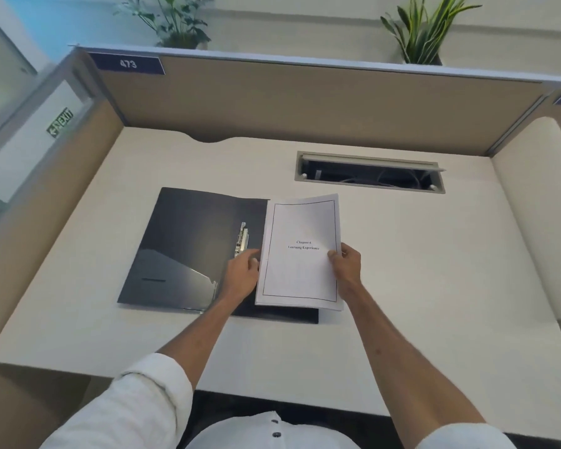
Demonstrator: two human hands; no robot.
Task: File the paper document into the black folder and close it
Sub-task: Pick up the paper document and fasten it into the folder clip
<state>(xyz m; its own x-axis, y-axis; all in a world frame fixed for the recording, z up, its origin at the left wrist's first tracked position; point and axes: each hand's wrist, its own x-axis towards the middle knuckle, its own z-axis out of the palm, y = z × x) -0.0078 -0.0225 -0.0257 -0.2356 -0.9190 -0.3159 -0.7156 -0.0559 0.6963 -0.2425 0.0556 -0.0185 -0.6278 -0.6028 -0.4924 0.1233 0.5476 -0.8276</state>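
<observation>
The black folder [188,247] lies open on the cream desk [418,254], its metal clip [242,239] showing near the spine. A white paper document [300,273] with a printed border and a chapter title rests over the folder's right half. My left hand [243,275] grips the document's left edge, beside the clip. My right hand [345,264] pinches its right edge, thumb on top. The folder's right flap is mostly hidden under the paper; a dark strip shows below it.
An open cable tray slot [370,172] is cut into the desk behind the document. Brown cubicle partitions [305,105] wall the back and both sides. Two potted plants [421,30] stand beyond the back partition.
</observation>
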